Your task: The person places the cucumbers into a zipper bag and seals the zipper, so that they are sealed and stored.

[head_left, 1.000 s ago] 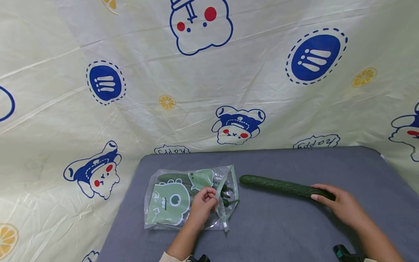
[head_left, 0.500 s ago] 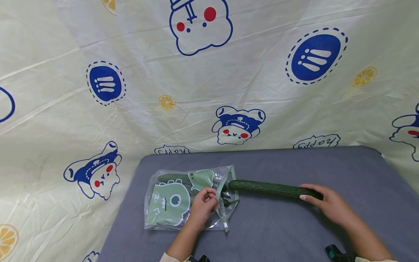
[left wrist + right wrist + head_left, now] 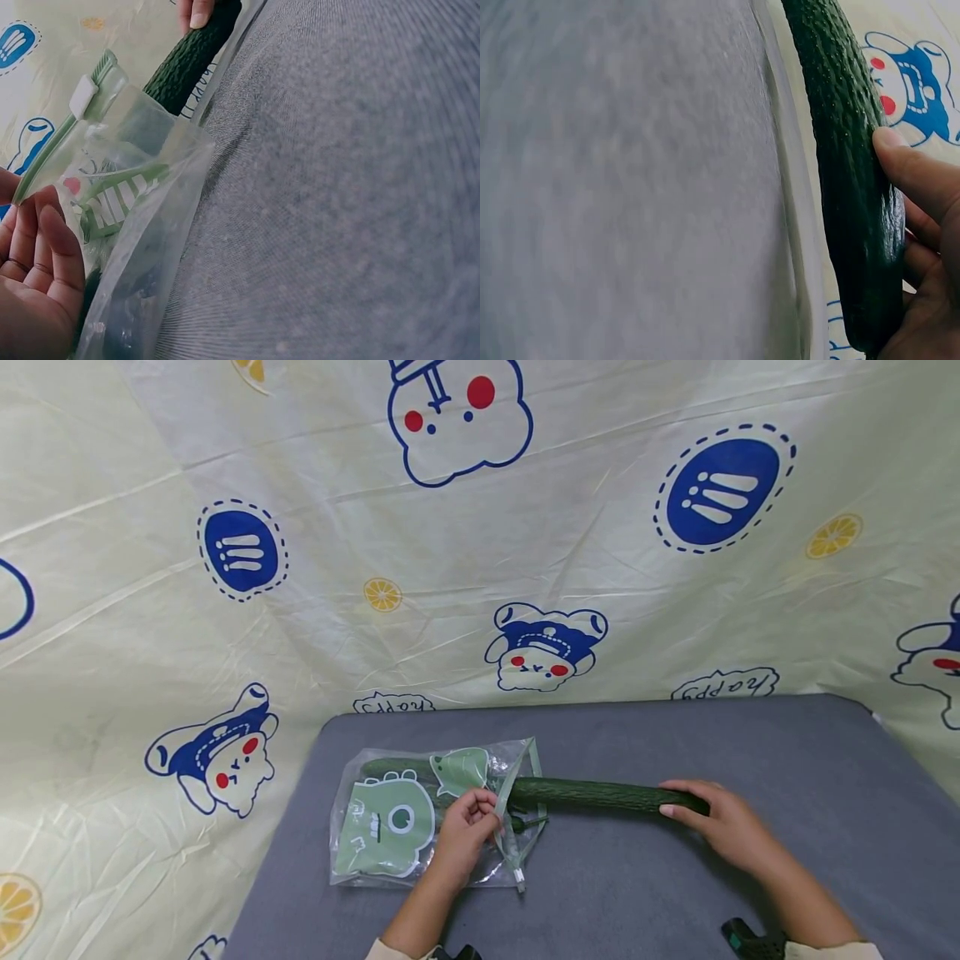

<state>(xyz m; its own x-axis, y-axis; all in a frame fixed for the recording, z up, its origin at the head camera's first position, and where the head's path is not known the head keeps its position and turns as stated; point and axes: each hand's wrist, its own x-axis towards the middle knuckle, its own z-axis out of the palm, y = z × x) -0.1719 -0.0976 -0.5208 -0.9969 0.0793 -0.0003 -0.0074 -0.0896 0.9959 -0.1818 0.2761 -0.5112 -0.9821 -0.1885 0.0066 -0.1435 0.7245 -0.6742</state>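
Left hand (image 3: 467, 831) pinches the lip (image 3: 46, 159) of a clear bag (image 3: 401, 827), right hand's (image 3: 738, 828) fingers grip cucumber (image 3: 592, 795) at its 3 o'clock end, 9 o'clock tip just inside the lip, over the bench (image 3: 600, 885); best slid level toward 9, lip raised against snagging.

A grey table (image 3: 600, 893) spreads under the left hand (image 3: 463, 835) and the right hand (image 3: 723, 822). Beyond both hangs a creased, pale cloth (image 3: 330, 427). Printed on it, ahead of the gap between the hands, is a blue-clad cartoon figure (image 3: 547, 647); a tilted figure (image 3: 217, 747) shows well left of the left hand. A dashed-rimmed blue oval (image 3: 723, 492) and an orange slice (image 3: 834, 537) appear high beyond the right hand.
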